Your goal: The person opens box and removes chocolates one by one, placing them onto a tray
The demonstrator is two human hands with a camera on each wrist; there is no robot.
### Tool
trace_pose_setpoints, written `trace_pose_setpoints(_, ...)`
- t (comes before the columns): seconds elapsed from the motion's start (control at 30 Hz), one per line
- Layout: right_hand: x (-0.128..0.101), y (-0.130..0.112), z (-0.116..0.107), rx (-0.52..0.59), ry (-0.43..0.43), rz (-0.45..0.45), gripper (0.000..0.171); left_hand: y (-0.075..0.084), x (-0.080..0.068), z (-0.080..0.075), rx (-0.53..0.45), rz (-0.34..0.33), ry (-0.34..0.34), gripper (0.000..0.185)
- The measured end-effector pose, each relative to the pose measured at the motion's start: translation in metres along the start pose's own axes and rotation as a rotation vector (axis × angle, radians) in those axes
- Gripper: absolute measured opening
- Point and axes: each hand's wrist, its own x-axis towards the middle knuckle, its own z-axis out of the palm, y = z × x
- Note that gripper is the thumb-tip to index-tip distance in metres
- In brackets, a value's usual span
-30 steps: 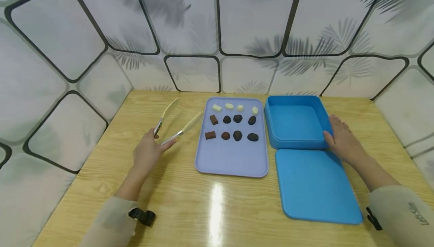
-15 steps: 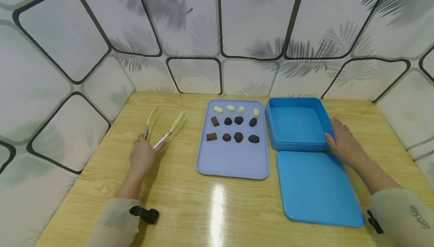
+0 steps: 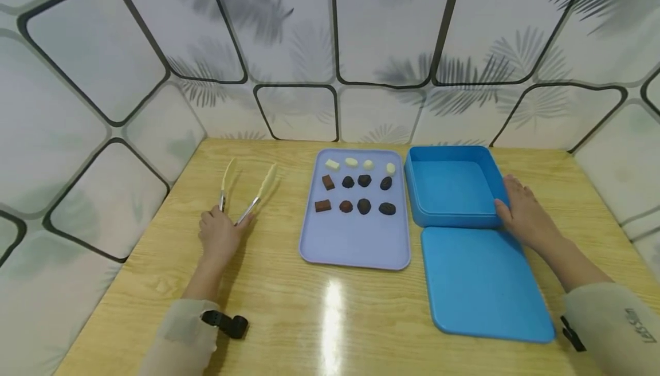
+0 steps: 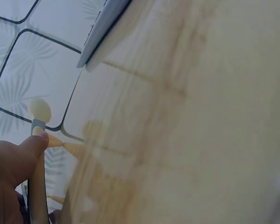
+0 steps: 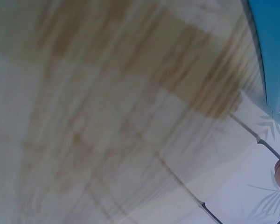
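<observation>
Tongs (image 3: 246, 191) noted swung left since a second ago, away from lavender tray (image 3: 354, 250); tips now held well clear of chocolates (image 3: 364, 206) (none picked up). Tongs gripped at hinge end by left hand (image 3: 220, 235), fingers curled round arms, tips spread. Right hand (image 3: 522, 214) laid flat, fingers relaxed, against right wall of blue box (image 3: 451, 187); lid (image 3: 484, 284) on worktop (image 3: 278, 318).

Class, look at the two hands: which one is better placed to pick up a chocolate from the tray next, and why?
Probably the left hand: it grips the tongs beside the tray, while the right hand rests against the blue box.
</observation>
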Motion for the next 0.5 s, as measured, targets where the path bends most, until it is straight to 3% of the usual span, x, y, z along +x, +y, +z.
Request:
trace_pose_setpoints(0.37,0.001,0.000,-0.003,0.019,-0.047,0.024,0.065,0.003,0.000,-0.009,0.148,0.003,-0.135,0.112)
trace_pose_setpoints(0.5,0.001,-0.003,-0.006,0.038,-0.051,0.026,0.070,0.009,-0.004,-0.015,0.186,0.089,-0.139,0.112)
